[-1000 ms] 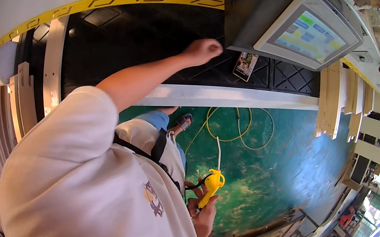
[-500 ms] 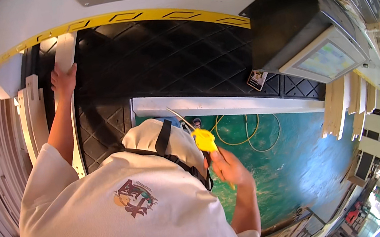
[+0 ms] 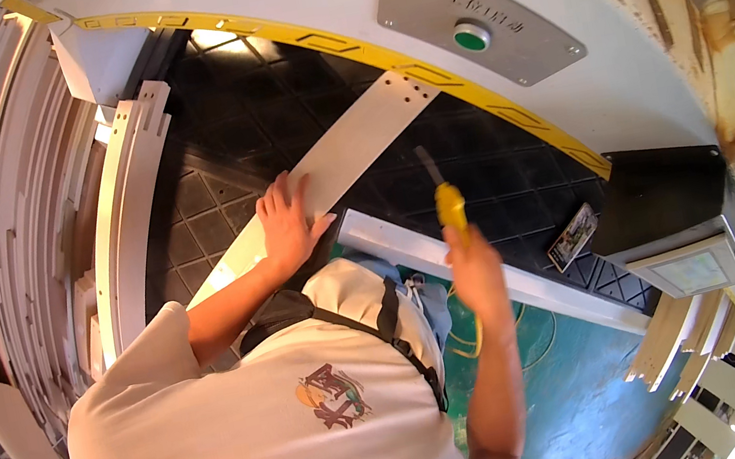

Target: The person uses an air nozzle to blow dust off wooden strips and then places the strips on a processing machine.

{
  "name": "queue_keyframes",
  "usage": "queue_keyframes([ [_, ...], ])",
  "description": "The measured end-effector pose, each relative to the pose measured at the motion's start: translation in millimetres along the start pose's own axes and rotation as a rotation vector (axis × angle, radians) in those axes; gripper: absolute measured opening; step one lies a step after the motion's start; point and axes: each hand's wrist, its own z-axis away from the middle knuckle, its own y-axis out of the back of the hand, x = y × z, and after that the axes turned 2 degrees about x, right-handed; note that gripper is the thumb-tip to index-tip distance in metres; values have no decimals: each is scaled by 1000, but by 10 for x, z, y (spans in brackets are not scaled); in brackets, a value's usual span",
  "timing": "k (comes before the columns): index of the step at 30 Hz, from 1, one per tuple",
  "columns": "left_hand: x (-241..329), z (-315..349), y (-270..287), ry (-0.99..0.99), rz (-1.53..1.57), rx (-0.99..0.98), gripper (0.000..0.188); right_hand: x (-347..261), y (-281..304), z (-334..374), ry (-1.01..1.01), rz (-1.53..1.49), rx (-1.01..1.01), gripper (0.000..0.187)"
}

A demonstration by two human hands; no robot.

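Observation:
A long pale board point(image 3: 354, 153) with several dark holes at its far end lies slanting across the black ribbed bed point(image 3: 255, 92). My left hand point(image 3: 287, 219) rests on its top face, fingers spread, thumb out to the right. In my raised right hand point(image 3: 476, 264) is a yellow air blow gun point(image 3: 450, 205), its thin metal nozzle pointing away from me above the bed, right of the board. The hand is slightly blurred. Below it a yellow hose point(image 3: 472, 345) hangs over the green floor.
Further pale boards point(image 3: 125, 193) stand at the left. A yellow strip point(image 3: 304, 39) edges the machine, whose panel has a green button point(image 3: 471, 36). A white rail point(image 3: 534, 284) borders the bed. On the right are a dark-housed screen point(image 3: 689, 269) and stacked planks point(image 3: 677, 337).
The board has turned from lying lengthwise at left to slanting across the bed, with my left hand now nearer me. My right hand has moved the blow gun forward over the bed. My view has turned.

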Motion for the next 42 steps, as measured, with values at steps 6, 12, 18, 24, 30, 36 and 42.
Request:
queue_keyframes([
  [6,111,71,16,-22,28,-40,86,-231,289,-449,-81,82,79,50],
  [12,106,54,8,-21,51,-49,86,-452,446,-500,-70,94,84,52],
  [18,112,75,9,-23,48,-23,87,-684,607,-319,-64,-34,28,55],
  [24,105,106,-32,-39,25,32,87,-404,471,-82,-66,-78,59,58],
  [30,260,-38,-79,-99,150,-6,86,646,276,712,-99,-367,109,40],
  [36,981,376,306,-411,224,-193,90,1697,-204,2415,-186,-810,4,35],
  [42,1251,275,414,-954,28,-555,111,2368,-900,3916,-193,-1262,161,55],
])
